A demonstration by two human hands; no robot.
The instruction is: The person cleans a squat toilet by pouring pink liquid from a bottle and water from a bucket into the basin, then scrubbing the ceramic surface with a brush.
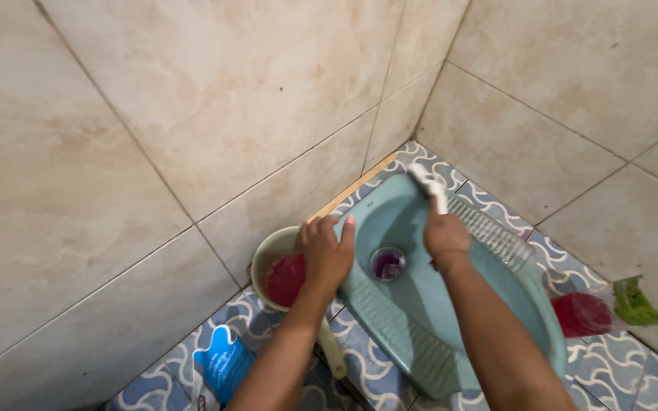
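Note:
A pale blue squat toilet pan (420,320) is set into the patterned floor in the corner of a tiled room. My right hand (445,234) is closed round the handle of a white brush (426,183), whose head is at the far end of the pan. My left hand (327,253) rests with fingers spread on the pan's left rim, next to a cream water scoop (268,255) holding pink liquid. The drain hole (388,263) lies between my hands.
Beige tiled walls (192,114) close in on the left and back. A blue and white packet (222,364) lies on the blue wave-pattern floor (634,365) at the lower left. A clear bag with red liquid (580,313) and a green scrap (634,303) sit at the right.

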